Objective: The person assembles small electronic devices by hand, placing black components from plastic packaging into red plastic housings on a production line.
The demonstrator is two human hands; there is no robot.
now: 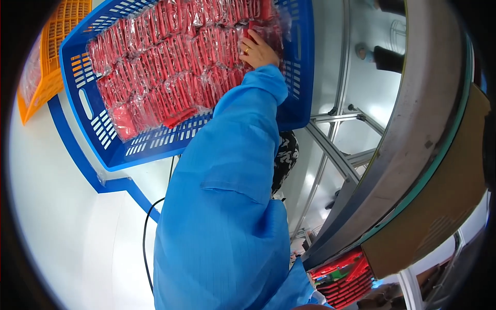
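Observation:
My left hand (258, 50) reaches into the far right part of a blue plastic basket (150, 159). Its fingers, one with a ring, are stretched out and rest on the packed items. Under and around them are red items in clear plastic bags (170, 59), standing on edge in three tight rows. One bagged piece (124, 121) lies flatter at the near left corner of the rows. The thumb is out of sight, and I cannot tell whether the fingertips pinch a bag. A blue sleeve (222, 191) covers my left arm. My right hand does not show.
An orange crate (54, 57) with bagged items stands left of the basket. Blue tape (77, 144) and a black cable (145, 243) run along the white floor. At right are a metal frame (330, 150), a curved grey table edge (413, 134), cardboard (429, 222) and stacked red pieces (346, 287).

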